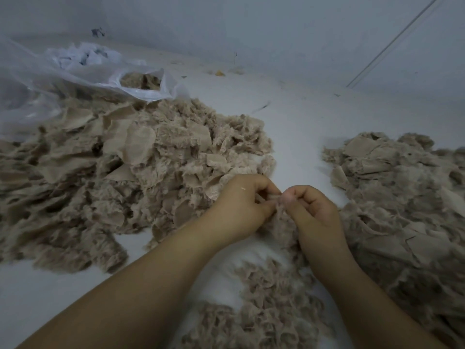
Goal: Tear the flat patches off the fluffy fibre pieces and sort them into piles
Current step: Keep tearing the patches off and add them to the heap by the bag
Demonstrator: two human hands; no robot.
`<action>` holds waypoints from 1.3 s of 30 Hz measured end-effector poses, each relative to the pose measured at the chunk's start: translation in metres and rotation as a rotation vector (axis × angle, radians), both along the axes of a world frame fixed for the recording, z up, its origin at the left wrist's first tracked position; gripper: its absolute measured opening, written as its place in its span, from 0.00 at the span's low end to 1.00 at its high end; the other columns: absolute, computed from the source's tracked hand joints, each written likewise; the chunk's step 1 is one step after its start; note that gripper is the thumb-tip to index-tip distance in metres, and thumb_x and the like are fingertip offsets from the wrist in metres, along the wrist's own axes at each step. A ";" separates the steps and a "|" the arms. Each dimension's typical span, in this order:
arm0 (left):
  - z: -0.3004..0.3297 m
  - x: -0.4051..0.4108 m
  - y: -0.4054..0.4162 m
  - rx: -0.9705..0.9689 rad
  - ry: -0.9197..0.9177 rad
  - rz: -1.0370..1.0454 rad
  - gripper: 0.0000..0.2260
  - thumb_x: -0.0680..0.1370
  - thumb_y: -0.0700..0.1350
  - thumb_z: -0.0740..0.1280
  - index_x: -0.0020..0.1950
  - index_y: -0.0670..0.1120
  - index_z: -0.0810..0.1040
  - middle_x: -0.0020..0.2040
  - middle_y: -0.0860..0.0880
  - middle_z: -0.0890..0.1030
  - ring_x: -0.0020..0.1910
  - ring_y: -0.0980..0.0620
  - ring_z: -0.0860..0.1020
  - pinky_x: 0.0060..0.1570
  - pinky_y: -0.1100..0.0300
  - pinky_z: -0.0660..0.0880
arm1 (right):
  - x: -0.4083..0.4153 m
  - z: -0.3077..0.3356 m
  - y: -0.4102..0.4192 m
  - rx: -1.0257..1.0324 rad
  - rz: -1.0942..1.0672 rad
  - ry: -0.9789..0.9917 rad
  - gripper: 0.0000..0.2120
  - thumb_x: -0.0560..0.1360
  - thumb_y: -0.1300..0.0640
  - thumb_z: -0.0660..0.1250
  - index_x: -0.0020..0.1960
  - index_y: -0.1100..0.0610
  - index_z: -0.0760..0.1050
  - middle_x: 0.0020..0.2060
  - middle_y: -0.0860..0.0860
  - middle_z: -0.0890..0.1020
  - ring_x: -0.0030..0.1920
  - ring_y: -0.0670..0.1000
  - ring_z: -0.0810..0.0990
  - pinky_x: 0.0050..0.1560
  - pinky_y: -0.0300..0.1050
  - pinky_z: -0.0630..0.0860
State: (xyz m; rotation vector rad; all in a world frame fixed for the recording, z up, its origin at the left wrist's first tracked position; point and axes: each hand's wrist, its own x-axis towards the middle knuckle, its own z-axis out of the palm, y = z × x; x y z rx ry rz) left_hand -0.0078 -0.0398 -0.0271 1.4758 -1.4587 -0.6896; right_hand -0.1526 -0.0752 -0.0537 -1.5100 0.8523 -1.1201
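Head view: your left hand (236, 205) and right hand (312, 210) meet, both pinching 1 fluffy fibre piece (281, 217), likely to peel its flat patch. Unsorted pile (120, 177) lies left, another pile (402, 197) right, keeping sorts apart.

This looks like a small work room, not a home. Big heaps of tan fluffy scraps (130, 177) cover a plain white floor (297, 127), with another heap (402, 197) on the right. A large clear plastic bag (75, 79) holds more of the same stuff. The wall (276, 28) is bare and grey-white. Little crumbs and bits of dirt (220, 73) lie by the wall.
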 end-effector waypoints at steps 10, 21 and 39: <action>0.004 -0.005 -0.003 -0.006 0.410 0.158 0.08 0.82 0.37 0.61 0.43 0.41 0.71 0.20 0.48 0.70 0.16 0.52 0.69 0.19 0.67 0.63 | -0.003 -0.005 -0.007 -0.102 -0.137 0.189 0.13 0.81 0.60 0.64 0.39 0.64 0.75 0.26 0.50 0.73 0.25 0.44 0.66 0.25 0.37 0.65; 0.001 -0.008 -0.002 0.054 0.430 0.086 0.12 0.77 0.39 0.70 0.35 0.43 0.72 0.22 0.53 0.69 0.17 0.56 0.64 0.19 0.68 0.61 | -0.002 -0.004 -0.007 -0.069 -0.173 0.170 0.17 0.84 0.58 0.58 0.44 0.65 0.79 0.37 0.62 0.82 0.39 0.63 0.79 0.35 0.53 0.79; 0.004 -0.001 -0.001 0.101 0.586 0.034 0.15 0.79 0.42 0.67 0.35 0.36 0.75 0.25 0.45 0.70 0.15 0.51 0.61 0.17 0.67 0.57 | 0.000 0.006 0.001 0.021 -0.073 0.030 0.09 0.73 0.52 0.74 0.37 0.56 0.83 0.34 0.61 0.83 0.33 0.52 0.78 0.35 0.43 0.78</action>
